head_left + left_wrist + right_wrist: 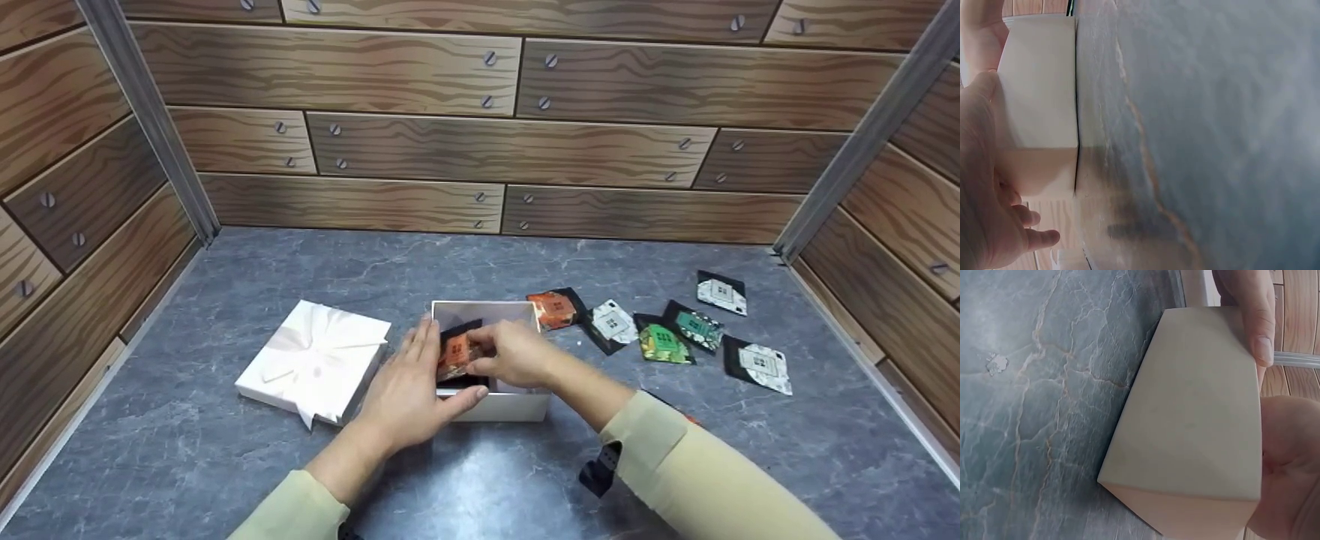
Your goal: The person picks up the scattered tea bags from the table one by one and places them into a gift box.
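A white open-topped box (pixel 504 409) stands in front of me, its plain outer walls filling much of both wrist views. My right hand (pixel 517 354) reaches down inside it and pinches an orange-and-black sachet (pixel 454 355) between thumb and fingers. That sachet leans at the box's left inner side, over something dark; the bottom is mostly hidden. Against the outer left wall lies my left hand (pixel 405 401), fingers extended along it. Its thumb (pixel 1262 349) rests at the front rim.
A white lid (pixel 319 360) with a ribbon bow lies left of the box. To the right are scattered several sachets, among them an orange one (pixel 553 309), a green one (pixel 664 343), a teal one (pixel 697 328) and a white-and-black one (pixel 759 364). Wood-patterned walls (pixel 420 142) enclose the table.
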The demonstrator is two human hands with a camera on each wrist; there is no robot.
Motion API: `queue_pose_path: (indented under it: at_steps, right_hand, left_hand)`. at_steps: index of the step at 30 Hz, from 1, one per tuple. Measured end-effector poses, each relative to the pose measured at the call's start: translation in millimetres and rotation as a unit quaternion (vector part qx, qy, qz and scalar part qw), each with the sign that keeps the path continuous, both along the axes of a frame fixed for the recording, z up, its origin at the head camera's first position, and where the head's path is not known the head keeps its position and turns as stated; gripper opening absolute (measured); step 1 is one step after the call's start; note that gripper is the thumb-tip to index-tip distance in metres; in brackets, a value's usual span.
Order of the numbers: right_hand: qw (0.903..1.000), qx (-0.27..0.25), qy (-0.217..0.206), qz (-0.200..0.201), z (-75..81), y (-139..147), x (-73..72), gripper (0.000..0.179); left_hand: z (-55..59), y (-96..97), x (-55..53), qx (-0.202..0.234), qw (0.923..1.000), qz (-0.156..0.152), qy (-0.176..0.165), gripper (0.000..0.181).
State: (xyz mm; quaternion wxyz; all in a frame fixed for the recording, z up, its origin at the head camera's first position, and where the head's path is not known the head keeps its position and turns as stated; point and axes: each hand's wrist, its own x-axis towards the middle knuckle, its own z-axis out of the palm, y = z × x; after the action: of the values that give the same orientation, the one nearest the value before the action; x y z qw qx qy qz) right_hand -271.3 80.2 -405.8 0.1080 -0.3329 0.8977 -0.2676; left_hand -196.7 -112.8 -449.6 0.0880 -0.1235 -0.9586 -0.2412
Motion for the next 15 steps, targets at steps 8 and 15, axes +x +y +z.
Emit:
queue_pose_path:
  at_steps: [8,15]
  right_hand:
    - [0.9987,0.033,0.039,-0.006,-1.7,-1.8,0.0,0.042]
    - [0.9983,0.040,0.038,-0.017,7.5,4.0,2.5,0.051]
  left_hand:
    - [0.2,0.7,-0.5,-0.003,1.0000,0.000,0.003,0.117]
    - [-1.2,-0.1,-0.9,0.000,1.0000,0.000,0.000,0.118]
